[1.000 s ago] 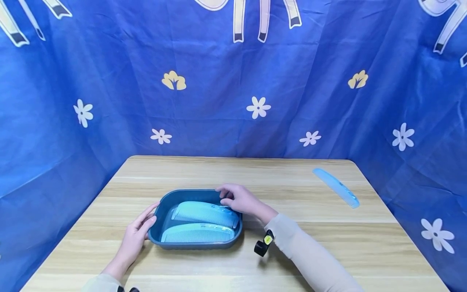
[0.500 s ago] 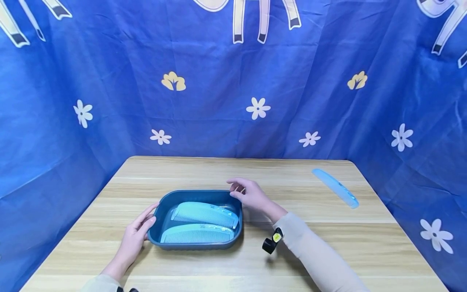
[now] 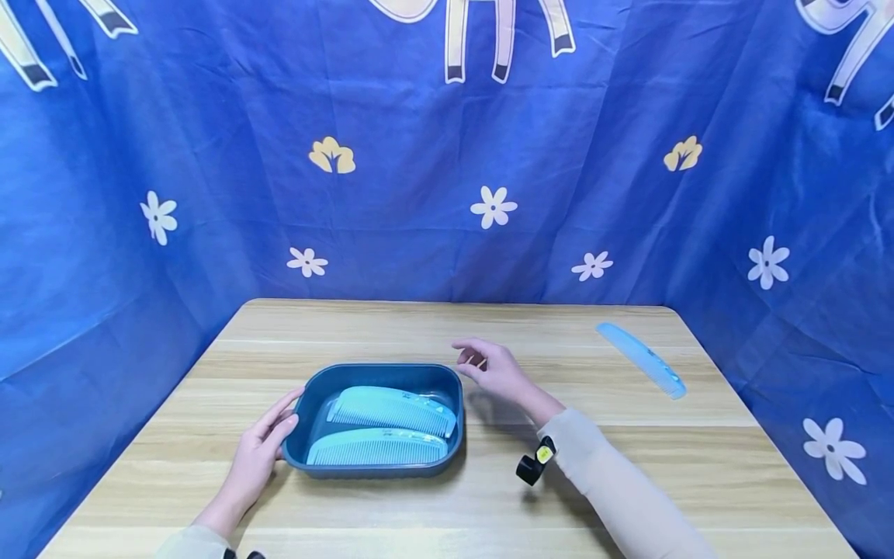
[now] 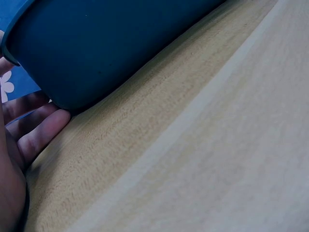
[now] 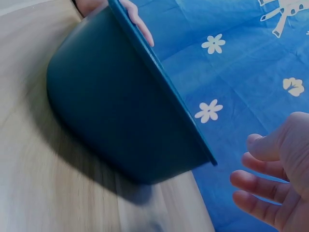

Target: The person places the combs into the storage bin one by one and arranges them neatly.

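A dark teal plastic basin (image 3: 373,471) sits on the table, with two light blue combs (image 3: 391,409) lying inside it, teeth towards the front. My left hand (image 3: 260,450) holds the basin at its left end, thumb at the rim and fingers along the outer wall. In the left wrist view, fingertips (image 4: 55,124) touch the basin's lower corner. Just beyond the basin's right end, my right hand (image 3: 499,374) hovers with nothing in it, fingers loosely bent; the right wrist view shows this hand (image 5: 277,179) apart from the rim.
A third light blue comb (image 3: 642,359) lies at the back right of the wooden table (image 3: 391,330). Blue curtains (image 3: 405,217) with flowers and animal legs hang around the back and sides. A black wrist camera (image 3: 536,461) is strapped at the right sleeve.
My right hand has drawn back to the right, from over the basin's far right corner to outside it. The left hand, the basin and the combs stay in place.
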{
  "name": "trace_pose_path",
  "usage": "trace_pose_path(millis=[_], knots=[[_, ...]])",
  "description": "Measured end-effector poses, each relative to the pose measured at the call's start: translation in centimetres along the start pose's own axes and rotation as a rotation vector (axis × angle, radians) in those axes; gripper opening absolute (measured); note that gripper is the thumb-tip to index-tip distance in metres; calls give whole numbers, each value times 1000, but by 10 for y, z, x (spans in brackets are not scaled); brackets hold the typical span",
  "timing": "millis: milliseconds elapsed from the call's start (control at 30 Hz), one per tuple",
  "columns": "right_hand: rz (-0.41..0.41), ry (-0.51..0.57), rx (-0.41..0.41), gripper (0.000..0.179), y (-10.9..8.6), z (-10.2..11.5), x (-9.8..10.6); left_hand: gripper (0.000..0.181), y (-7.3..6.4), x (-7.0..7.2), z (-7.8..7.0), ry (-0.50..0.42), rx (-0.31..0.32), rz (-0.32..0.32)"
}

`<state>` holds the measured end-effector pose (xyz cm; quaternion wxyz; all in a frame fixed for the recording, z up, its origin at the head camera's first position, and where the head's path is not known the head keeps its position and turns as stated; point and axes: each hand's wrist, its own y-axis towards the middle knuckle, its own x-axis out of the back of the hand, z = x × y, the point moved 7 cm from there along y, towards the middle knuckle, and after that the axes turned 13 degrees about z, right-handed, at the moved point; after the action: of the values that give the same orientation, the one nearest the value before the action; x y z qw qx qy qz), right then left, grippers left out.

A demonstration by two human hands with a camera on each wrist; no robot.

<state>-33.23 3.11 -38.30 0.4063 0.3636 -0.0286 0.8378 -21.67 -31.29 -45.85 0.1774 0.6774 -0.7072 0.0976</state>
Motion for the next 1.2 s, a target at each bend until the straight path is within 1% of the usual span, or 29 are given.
trace_pose_path(millis=[200, 333, 533, 800, 1200], knots=[[-12, -1, -39, 32, -9, -12, 7, 44, 0, 0, 0, -12, -5, 5], [-19, 11, -46, 32, -16, -18, 12, 44, 0, 0, 0, -7, -8, 3], [-12, -18, -56, 31, -24, -28, 18, 43, 0, 0, 0, -6, -9, 4], [-36, -2, -87, 34, -34, -44, 29, 43, -1, 1, 0, -5, -10, 2], [-78, -18, -143, 36, -45, -60, 45, 43, 0, -1, -1, -10, -8, 10]])
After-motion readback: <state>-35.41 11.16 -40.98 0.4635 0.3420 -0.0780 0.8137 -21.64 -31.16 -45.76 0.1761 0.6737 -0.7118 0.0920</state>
